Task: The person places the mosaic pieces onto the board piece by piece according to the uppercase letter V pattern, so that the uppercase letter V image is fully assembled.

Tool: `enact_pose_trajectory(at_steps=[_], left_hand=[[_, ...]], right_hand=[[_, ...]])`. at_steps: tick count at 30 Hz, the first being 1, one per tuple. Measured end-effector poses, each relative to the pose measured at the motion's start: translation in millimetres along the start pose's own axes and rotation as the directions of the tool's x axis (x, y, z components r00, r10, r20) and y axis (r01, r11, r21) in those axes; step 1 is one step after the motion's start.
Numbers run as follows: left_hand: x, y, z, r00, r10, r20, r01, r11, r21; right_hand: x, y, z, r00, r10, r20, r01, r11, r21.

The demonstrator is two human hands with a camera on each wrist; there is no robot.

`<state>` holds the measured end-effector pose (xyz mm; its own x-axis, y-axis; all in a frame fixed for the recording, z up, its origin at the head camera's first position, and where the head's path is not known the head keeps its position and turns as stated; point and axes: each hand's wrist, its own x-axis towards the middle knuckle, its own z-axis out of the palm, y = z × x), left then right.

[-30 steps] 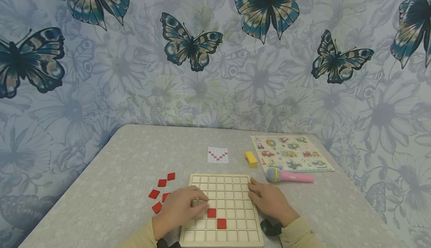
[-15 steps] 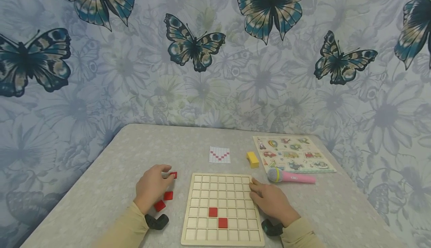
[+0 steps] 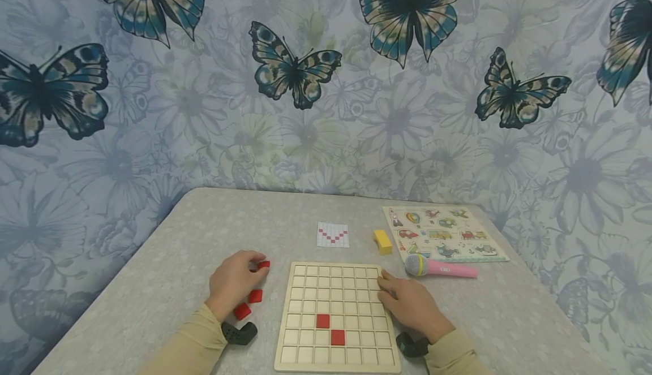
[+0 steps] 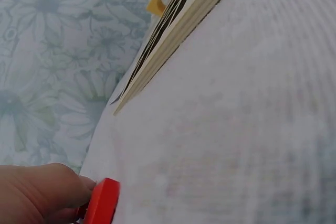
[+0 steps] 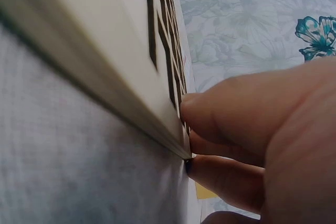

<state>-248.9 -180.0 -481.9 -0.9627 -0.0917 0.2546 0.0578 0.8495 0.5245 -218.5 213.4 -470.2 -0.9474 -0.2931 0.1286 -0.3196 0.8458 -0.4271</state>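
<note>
A wooden grid board lies at the front middle, with two red square tiles set diagonally in its cells. My left hand is left of the board, its thumb and finger pinching a red tile at the table. Two more loose red tiles lie beside that hand. In the left wrist view, the fingertips meet a red tile. My right hand holds the board's right edge. The right wrist view shows a fingertip over the grid and other fingers at the edge.
Behind the board lies a small pattern card with a V of coloured squares. A yellow block, a pink toy microphone and a picture board occupy the back right. A butterfly-patterned wall stands behind the table.
My left hand has moved left from over the board to the loose red tiles and closed its fingertips around one. The right hand has kept its place on the board's edge.
</note>
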Motion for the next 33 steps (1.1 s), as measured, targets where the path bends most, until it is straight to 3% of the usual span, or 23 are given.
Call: enact_pose_trajectory(at_steps=[6,15,26,33], left_hand=[[0.4,2.7,-0.3,0.999,0.018,0.043,-0.018,1.0,-0.005],[0.9,2.5,-0.7,0.998,0.017,0.057,-0.016,1.0,-0.013],[0.0,5.1,1.0,0.999,0.041,0.003,-0.041,0.999,-0.022],[-1.6,8.3,1.0,0.998,0.055,0.003,-0.055,0.997,-0.047]], right_hand=[[0.7,1.7,1.4,1.0,0.004,0.006,-0.004,1.0,-0.002],[0.4,1.9,1.3,1.0,0.001,0.002,-0.001,1.0,0.0],[0.0,1.0,0.2,1.0,-0.008,-0.006,0.008,1.0,-0.009],[-0.4,0.5,-0.6,1.0,0.0,0.003,0.0,1.0,-0.004]])
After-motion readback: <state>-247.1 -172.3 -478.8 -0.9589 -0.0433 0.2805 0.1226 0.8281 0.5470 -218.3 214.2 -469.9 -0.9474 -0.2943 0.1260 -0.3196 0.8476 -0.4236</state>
